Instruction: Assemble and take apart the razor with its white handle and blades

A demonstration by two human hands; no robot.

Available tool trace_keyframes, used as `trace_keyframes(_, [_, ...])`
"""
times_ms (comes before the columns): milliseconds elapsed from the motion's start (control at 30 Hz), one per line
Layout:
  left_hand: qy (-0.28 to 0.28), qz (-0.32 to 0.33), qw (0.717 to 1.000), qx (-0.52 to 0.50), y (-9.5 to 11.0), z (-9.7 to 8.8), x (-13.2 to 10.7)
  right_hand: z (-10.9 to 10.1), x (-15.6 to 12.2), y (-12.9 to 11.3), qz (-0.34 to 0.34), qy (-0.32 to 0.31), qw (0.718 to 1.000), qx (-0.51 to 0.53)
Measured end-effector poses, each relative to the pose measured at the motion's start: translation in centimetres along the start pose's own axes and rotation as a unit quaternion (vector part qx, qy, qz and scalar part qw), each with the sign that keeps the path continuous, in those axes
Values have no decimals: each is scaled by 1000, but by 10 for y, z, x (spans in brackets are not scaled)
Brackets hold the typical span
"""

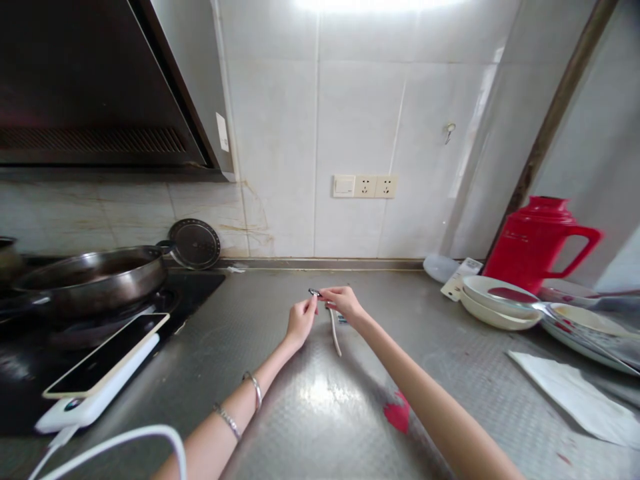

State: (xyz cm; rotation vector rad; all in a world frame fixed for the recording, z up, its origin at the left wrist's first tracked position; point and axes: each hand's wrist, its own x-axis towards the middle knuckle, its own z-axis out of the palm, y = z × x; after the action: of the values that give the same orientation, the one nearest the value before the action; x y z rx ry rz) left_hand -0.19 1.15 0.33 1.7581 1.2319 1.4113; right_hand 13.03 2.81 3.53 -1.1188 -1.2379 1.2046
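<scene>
My left hand [301, 321] is raised over the middle of the metal counter, thumb and fingers pinched. Its fingertips meet a small dark, shiny piece [314, 292] whose kind is too small to make out. From the right, my right hand [344, 301] pinches the same piece, so both hands touch it. Below the right hand is a thin whitish strip [335, 333], like a strap or cord; whether it hangs from the hand or lies on the counter I cannot tell. Beside it, partly covered by the right hand, a small dark and teal item [343, 320] shows.
At left, a steel pan [95, 273] stands on the stove, with a phone [107, 353] on a white power bank [100, 393] nearby. A red thermos [530, 240], stacked bowls [495, 313] and a white napkin [570, 393] lie right. A range hood [100, 87] overhangs the stove.
</scene>
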Motion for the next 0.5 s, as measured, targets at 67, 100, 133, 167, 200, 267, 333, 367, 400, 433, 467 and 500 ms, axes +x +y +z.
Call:
trace_keyframes(67, [7,10,1000,4,1,-1,0,0,-1,-1,0,1,1000,3])
trace_keyframes(100, [11,16,1000,7,2,-1,-1,0,-1,-1,-1,0,1000,3])
trace_keyframes(133, [15,22,1000,10,2,-1,-1,0,-2,-2,-2,0,1000,2])
trace_keyframes(167, [18,29,999,15,3,-2,-1,0,-3,-3,-4,-1,1000,1])
trace_keyframes(200, [21,35,999,21,4,-2,-2,0,-4,-4,-6,0,1000,0])
trace_keyframes(267, [25,46,998,32,6,-3,-2,0,-6,-5,-11,-1,1000,2])
trace_keyframes(333, [26,55,997,38,7,-3,-3,0,-8,-6,-12,0,1000,12])
trace_keyframes(367, [24,59,997,38,8,-3,-4,0,-8,-6,-13,1,1000,16])
trace_keyframes(400, [21,61,997,37,8,-3,-4,-1,-9,-6,-14,1,1000,18])
trace_keyframes(433, [17,62,997,36,9,-3,-5,-1,-10,-6,-16,2,1000,19])
trace_keyframes(467, [12,62,997,36,10,-3,-6,-2,-11,-7,-19,4,1000,16])
trace_keyframes(500, [8,62,997,36,10,-3,-6,-2,-12,-7,-23,5,1000,13])
